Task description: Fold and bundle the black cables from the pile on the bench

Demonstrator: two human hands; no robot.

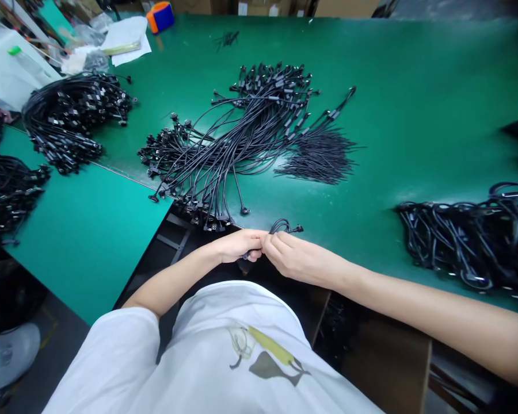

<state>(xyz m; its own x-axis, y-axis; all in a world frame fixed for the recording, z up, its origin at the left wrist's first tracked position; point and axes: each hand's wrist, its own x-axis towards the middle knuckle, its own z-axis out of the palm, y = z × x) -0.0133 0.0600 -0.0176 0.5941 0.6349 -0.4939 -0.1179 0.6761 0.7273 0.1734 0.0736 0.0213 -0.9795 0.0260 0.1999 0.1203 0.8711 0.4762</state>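
Observation:
At the near edge of the green table, my left hand and my right hand meet around a coiled black cable. Both hands are closed on it. Its loop and one connector stick out beyond my fingers, over the table edge; the part between my fingers is hidden. Just ahead lies a large loose heap of black cables with connectors at their ends. Against its right side rests a pile of short, thin black ties.
Bundled black cables lie at the right, and more cable bundles at the left. An orange and blue tape roll and white papers are at the back left. A lower green surface adjoins the table.

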